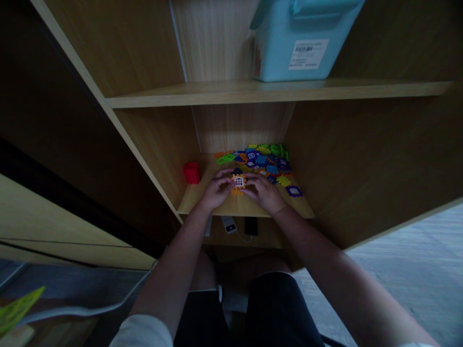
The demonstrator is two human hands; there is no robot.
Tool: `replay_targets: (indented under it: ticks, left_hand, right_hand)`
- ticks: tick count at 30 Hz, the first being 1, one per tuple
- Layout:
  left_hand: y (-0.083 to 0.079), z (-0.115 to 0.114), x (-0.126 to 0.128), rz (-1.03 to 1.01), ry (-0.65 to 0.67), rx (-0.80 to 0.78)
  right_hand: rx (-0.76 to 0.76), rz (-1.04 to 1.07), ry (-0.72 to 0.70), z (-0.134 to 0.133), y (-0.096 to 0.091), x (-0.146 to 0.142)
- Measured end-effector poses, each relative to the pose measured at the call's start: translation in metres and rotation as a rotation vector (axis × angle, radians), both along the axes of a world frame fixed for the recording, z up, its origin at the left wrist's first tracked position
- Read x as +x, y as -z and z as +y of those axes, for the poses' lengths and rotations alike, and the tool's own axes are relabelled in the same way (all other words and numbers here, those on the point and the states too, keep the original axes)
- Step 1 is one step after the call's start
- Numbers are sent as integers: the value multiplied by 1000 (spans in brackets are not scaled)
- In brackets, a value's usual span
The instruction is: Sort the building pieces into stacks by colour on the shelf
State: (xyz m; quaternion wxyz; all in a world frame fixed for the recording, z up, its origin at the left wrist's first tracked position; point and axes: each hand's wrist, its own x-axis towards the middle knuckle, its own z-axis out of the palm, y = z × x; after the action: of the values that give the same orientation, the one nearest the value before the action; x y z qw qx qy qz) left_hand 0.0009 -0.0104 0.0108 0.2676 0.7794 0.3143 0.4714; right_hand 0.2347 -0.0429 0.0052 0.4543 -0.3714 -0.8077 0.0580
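Between my two hands is an orange toothed building piece [238, 181] with a white window in its middle. My left hand [217, 189] grips its left side, fingers closed on the edge. On the other side my right hand [263, 192] pinches the right edge. Another orange part [237, 192] shows just under the window piece; whether the two are joined I cannot tell. Behind the hands lies a loose heap of toothed plastic pieces [261, 160] in blue, purple, green, yellow and orange. A purple window piece [293, 191] rests at the heap's right front.
A red ridged block [192, 173] stands on the left of the wooden shelf [195, 205]. Overhead, a light blue bin [300, 43] sits on the upper shelf [217, 94]. Below are a white device [228, 224] and a black one [251, 225] with a cable.
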Motion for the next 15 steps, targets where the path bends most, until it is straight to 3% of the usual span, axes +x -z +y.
replay_targets:
  ticks: [6,15]
  left_hand:
    - [13,8,1,-81,-227,-67]
    - [23,13,-3,15,49,-190]
  right_hand:
    - [-117,127,35,7,3,0]
    - [-188,113,19,16,10,1]
